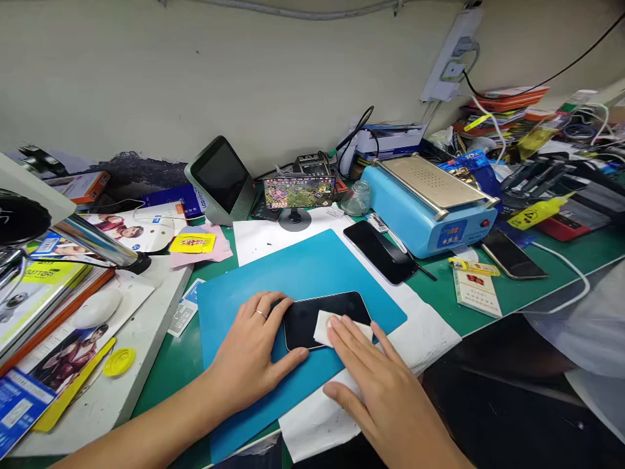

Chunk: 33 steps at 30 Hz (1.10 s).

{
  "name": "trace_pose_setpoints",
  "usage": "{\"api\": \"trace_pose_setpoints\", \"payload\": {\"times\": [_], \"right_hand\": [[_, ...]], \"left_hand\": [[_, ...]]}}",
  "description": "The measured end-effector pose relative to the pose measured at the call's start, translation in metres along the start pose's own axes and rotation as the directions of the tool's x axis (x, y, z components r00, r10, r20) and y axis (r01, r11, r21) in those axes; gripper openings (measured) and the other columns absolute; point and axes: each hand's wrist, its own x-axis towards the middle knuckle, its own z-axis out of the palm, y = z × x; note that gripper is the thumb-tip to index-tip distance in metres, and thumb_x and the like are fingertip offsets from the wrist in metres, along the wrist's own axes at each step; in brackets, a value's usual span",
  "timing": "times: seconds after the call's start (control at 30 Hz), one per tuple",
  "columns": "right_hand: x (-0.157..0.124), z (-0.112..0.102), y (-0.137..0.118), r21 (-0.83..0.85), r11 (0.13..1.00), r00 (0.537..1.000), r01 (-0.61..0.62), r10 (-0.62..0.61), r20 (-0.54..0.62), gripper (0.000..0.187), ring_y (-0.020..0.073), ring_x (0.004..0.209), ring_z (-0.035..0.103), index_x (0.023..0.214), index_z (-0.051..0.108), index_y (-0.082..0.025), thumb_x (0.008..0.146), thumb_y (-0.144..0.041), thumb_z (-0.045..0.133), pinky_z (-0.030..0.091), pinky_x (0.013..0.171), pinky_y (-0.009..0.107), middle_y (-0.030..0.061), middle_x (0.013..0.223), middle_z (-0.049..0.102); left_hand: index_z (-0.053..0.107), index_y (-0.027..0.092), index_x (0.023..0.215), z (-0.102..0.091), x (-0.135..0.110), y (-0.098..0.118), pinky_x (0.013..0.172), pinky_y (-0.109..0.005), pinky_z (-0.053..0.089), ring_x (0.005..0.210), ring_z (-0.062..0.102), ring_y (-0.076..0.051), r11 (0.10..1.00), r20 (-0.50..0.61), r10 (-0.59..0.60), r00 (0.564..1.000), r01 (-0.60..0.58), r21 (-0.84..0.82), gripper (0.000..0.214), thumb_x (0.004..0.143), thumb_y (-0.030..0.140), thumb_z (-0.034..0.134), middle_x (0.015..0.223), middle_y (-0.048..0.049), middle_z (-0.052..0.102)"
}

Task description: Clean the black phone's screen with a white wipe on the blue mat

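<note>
A black smartphone lies screen up on a blue mat in front of me. My left hand rests on the mat and clasps the phone's left end, thumb along its near edge and fingers curled over the far corner. My right hand lies flat with fingers stretched out, its fingertips pressing a small white wipe onto the phone's screen.
A second black phone lies past the mat beside a blue heating machine. A small phone on a stand shows a game; a grey smart display stands left. Cigarette pack, another phone, boxes and clutter surround.
</note>
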Motion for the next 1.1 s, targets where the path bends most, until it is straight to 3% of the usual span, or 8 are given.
{"api": "trace_pose_setpoints", "payload": {"times": [0.13,0.27,0.4,0.57,0.7,0.87,0.97,1.1], "right_hand": [[0.032,0.009,0.005,0.049,0.994,0.995,-0.095,0.093,0.033,0.066,0.0327,0.143,0.047,0.148,0.049,-0.006,0.103,-0.054,0.042,0.046,0.114,0.056,0.0168,0.155,0.046],[0.052,0.018,-0.018,0.146,0.985,0.995,-0.097,0.095,0.022,0.068,0.0308,0.147,0.041,0.150,0.048,-0.006,0.103,-0.055,0.042,0.043,0.118,0.050,0.0147,0.159,0.040],[0.027,0.013,-0.030,0.164,0.986,1.000,0.021,-0.022,0.003,0.073,0.0270,0.146,0.044,0.152,0.046,-0.009,0.100,-0.060,0.046,0.045,0.116,0.044,0.0091,0.159,0.041],[-0.004,0.003,0.006,0.099,0.995,1.000,0.005,-0.008,0.025,0.068,0.0276,0.144,0.047,0.154,0.042,-0.010,0.101,-0.053,0.048,0.048,0.113,0.046,0.0104,0.158,0.043],[0.015,0.005,0.018,0.138,0.985,0.994,-0.107,0.101,0.050,0.070,0.0312,0.146,0.043,0.153,0.043,-0.007,0.101,-0.055,0.048,0.046,0.115,0.053,0.0151,0.158,0.043],[0.047,0.005,-0.015,0.297,0.952,0.995,-0.073,0.048,0.089,0.071,0.0296,0.148,0.040,0.151,0.046,-0.007,0.100,-0.056,0.049,0.042,0.119,0.049,0.0128,0.159,0.040],[0.042,0.000,-0.026,0.329,0.944,0.996,-0.024,-0.007,0.093,0.069,0.0252,0.148,0.040,0.153,0.043,-0.010,0.101,-0.054,0.048,0.040,0.121,0.044,0.0080,0.160,0.040],[0.014,-0.005,-0.008,0.246,0.969,0.993,-0.002,-0.028,0.118,0.066,0.0252,0.147,0.041,0.154,0.042,-0.013,0.102,-0.053,0.047,0.043,0.118,0.047,0.0065,0.160,0.040]], "left_hand": [[0.047,0.020,0.141,0.000,0.000,0.000,0.104,-0.053,0.047,0.127,0.049,-0.035,1.000,0.001,0.001,1.000,-0.001,0.001,0.057,0.096,0.052,0.062,0.139,-0.0120,0.054],[0.047,0.019,0.138,0.000,-0.001,0.000,0.104,-0.053,0.047,0.125,0.049,-0.034,1.000,-0.014,0.022,1.000,-0.022,-0.020,0.052,0.096,0.045,0.062,0.138,-0.0125,0.053],[0.047,0.021,0.139,0.000,-0.001,0.000,0.105,-0.052,0.047,0.125,0.050,-0.034,1.000,-0.026,0.009,1.000,-0.010,-0.029,0.053,0.095,0.045,0.063,0.138,-0.0115,0.054],[0.045,0.022,0.142,0.001,-0.001,-0.001,0.106,-0.053,0.047,0.129,0.049,-0.035,1.000,-0.010,-0.003,1.000,0.003,-0.019,0.059,0.094,0.050,0.065,0.141,-0.0114,0.053],[0.048,0.022,0.140,0.002,-0.001,-0.001,0.104,-0.053,0.047,0.127,0.050,-0.036,1.000,-0.031,0.002,1.000,-0.003,-0.014,0.056,0.094,0.051,0.064,0.139,-0.0115,0.054],[0.050,0.021,0.138,0.003,-0.002,-0.001,0.101,-0.052,0.050,0.124,0.052,-0.034,1.000,-0.048,0.019,0.999,-0.020,-0.019,0.053,0.093,0.045,0.065,0.135,-0.0113,0.057],[0.051,0.023,0.137,0.003,-0.002,-0.001,0.102,-0.051,0.050,0.126,0.052,-0.034,1.000,-0.048,0.013,0.999,-0.015,-0.026,0.051,0.093,0.044,0.065,0.136,-0.0103,0.056],[0.048,0.023,0.141,0.002,-0.003,-0.001,0.104,-0.053,0.048,0.128,0.051,-0.035,1.000,-0.036,-0.002,0.999,0.001,-0.018,0.055,0.094,0.048,0.064,0.139,-0.0105,0.055]]}}
